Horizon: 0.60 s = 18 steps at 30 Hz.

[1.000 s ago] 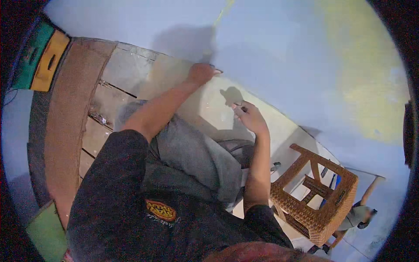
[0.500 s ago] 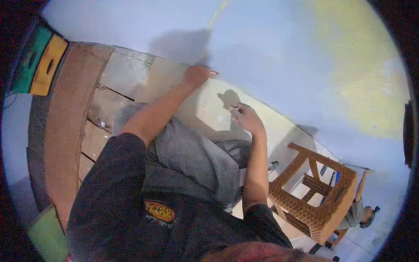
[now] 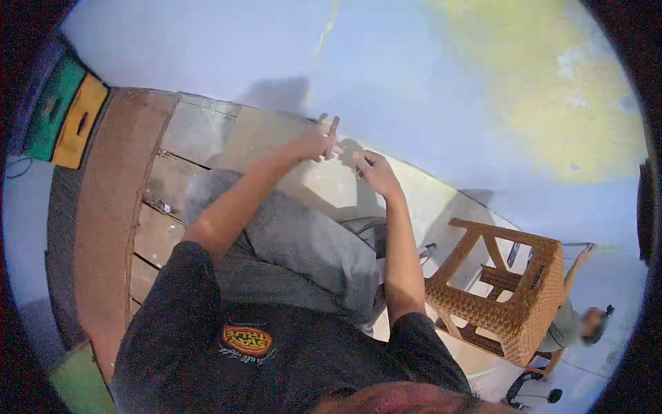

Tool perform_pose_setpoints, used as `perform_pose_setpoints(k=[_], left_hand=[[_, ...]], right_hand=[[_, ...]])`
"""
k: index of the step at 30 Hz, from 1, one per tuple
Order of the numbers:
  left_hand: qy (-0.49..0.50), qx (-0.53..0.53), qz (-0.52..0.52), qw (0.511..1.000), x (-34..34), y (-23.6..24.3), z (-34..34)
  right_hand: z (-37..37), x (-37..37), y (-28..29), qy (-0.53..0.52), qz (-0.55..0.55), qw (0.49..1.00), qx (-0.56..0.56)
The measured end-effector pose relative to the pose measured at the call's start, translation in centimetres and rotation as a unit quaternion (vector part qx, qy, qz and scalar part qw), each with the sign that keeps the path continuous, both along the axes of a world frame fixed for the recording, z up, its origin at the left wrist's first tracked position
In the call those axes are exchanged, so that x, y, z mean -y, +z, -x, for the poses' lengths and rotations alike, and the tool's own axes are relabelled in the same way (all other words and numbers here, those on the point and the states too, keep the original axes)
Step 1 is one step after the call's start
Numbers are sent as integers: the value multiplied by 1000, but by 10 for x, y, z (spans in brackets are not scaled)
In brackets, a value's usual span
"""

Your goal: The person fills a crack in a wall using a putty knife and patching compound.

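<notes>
My left hand (image 3: 317, 143) hovers over the pale floor near the foot of the wall, its fingers spread and somewhat blurred, with nothing plainly held. Just to its right, my right hand (image 3: 377, 174) is closed in a pinch, thumb and forefinger together. Whatever sits in that pinch, if anything, is too small to make out. A narrow gap separates the two hands. Below them my bent leg in grey trousers (image 3: 296, 234) rests on the floor. The light blue wall (image 3: 400, 83) with yellow patches rises beyond the hands, carrying their shadow.
A brown woven stool (image 3: 510, 290) stands at my right. Past it another person (image 3: 562, 331) reaches an arm toward the wall. Green and yellow drawers (image 3: 79, 124) stand far left, beside a brown strip of floor (image 3: 110, 207). A green object (image 3: 83, 383) lies lower left.
My left hand has drawn back from the wall's foot and its fingers have spread. My right hand has shifted slightly left and up, so the hands are closer. The view has tilted a little.
</notes>
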<state>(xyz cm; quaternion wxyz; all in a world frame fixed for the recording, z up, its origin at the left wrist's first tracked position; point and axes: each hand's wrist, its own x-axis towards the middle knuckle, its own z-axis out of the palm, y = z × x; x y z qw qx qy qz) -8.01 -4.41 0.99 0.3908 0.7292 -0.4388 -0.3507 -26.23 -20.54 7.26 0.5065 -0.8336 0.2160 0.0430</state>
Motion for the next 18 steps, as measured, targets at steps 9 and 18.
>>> perform_pose_setpoints(k=[9, 18], left_hand=[[171, -244, 77, 951, -4, 9, 54], [181, -448, 130, 866, -2, 35, 72]], right_hand=[[-8, -29, -22, 51, -118, 987, 97], [-5, -10, -38, -47, -181, 970, 157]])
